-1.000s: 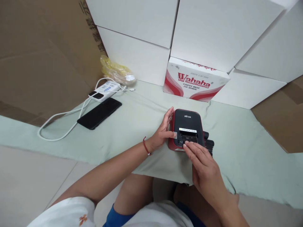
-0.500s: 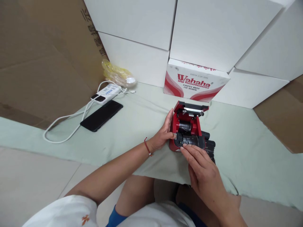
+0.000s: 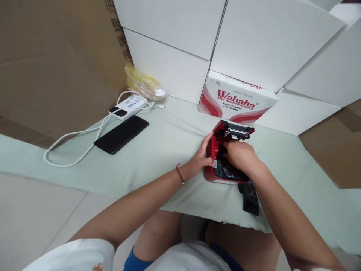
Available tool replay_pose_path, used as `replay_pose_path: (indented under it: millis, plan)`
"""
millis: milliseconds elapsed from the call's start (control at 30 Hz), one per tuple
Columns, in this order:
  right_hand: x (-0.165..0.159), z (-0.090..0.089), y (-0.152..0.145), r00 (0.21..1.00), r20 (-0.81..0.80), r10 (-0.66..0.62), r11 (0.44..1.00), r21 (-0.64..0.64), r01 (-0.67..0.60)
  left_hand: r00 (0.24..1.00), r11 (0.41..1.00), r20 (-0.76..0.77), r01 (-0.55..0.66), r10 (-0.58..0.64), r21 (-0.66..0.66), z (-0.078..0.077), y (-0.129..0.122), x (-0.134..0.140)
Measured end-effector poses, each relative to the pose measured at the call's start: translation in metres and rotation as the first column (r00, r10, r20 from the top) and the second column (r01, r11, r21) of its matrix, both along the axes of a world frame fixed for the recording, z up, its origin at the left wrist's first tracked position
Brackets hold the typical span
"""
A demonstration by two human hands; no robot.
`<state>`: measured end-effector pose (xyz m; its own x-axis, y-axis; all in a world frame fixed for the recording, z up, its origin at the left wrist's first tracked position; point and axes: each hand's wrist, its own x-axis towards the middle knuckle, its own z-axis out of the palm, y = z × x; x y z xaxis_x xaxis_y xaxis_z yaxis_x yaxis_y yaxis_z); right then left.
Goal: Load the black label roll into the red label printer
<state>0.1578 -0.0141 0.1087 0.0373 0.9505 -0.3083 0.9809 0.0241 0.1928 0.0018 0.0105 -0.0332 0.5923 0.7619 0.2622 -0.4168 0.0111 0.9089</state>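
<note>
A small red printer [image 3: 225, 182] stands on the cloth with its lid [image 3: 237, 130] raised. My left hand [image 3: 200, 158] grips its left side, thumb over the front rim and fingers along the outer wall. Into the open bay reaches my right hand [image 3: 239, 153], fingers curled around the black ribbon roll inside; the fingertips and most of the roll are hidden. Shiny black ribbon film [image 3: 229, 171] spans the front of the bay. Beside the printer's front right corner, a loose piece of black film [image 3: 251, 199] lies on the cloth, partly behind my right forearm.
Behind the printer stands a Wahaha carton [image 3: 237, 99] against white boxes [image 3: 172, 60]. To the left lie a black phone [image 3: 122, 134], a white power bank [image 3: 131, 107] with a white cable [image 3: 70, 164], and a yellowish plastic bag [image 3: 143, 82]. Brown cardboard [image 3: 62, 75] borders the left.
My right hand has moved from the film at the front of the printer up and into its open bay. My left hand keeps its hold. The view has shifted slightly.
</note>
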Motion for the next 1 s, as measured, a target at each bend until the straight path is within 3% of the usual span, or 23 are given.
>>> replay_pose_path:
  millis: [100, 200, 333, 433, 567, 633, 767, 900, 1000]
  plan:
    - [-0.006, 0.001, -0.004, 1.000, 0.006, -0.020, 1.000, -0.008, 0.020, 1.000, 1.000, -0.021, -0.019, 0.019, 0.007, -0.001, 0.000, -0.001]
    - [0.007, 0.019, -0.031, 0.992, -0.123, 0.016, 0.999, 0.044, -0.010, 0.999, 0.999, -0.018, -0.030, 0.030, -0.012, 0.000, -0.002, -0.001]
    - [0.062, 0.051, -0.090, 0.865, -0.501, 0.041, 0.986, 0.161, 0.047, 1.000, 0.998, 0.009, 0.010, -0.010, -0.057, 0.004, -0.004, -0.002]
    - [0.120, 0.056, -0.127, 0.853, -0.515, -0.083, 0.980, 0.113, 0.164, 1.000, 0.997, -0.005, 0.019, -0.019, -0.070, 0.005, -0.004, -0.002]
    - [0.175, 0.020, -0.146, 0.861, -0.467, -0.199, 0.977, -0.031, 0.209, 1.000, 0.998, -0.004, 0.011, -0.011, -0.066, 0.001, -0.001, 0.000]
    - [0.184, -0.006, -0.146, 0.874, -0.432, -0.221, 0.971, -0.013, 0.239, 1.000, 0.999, -0.004, 0.003, -0.003, -0.039, 0.000, 0.000, 0.001]
    - [0.172, -0.041, -0.142, 0.887, -0.402, -0.227, 0.947, 0.123, 0.298, 1.000, 1.000, 0.013, 0.007, -0.006, -0.023, 0.003, -0.001, 0.001]
    - [0.146, -0.052, -0.135, 0.883, -0.463, -0.077, 0.945, 0.250, 0.213, 1.000, 0.998, 0.028, 0.006, -0.005, -0.059, 0.007, -0.004, 0.000]
    - [0.132, -0.063, -0.127, 0.903, -0.426, -0.053, 0.956, 0.240, 0.169, 1.000, 0.997, 0.026, 0.017, -0.015, -0.071, 0.007, -0.004, -0.001]
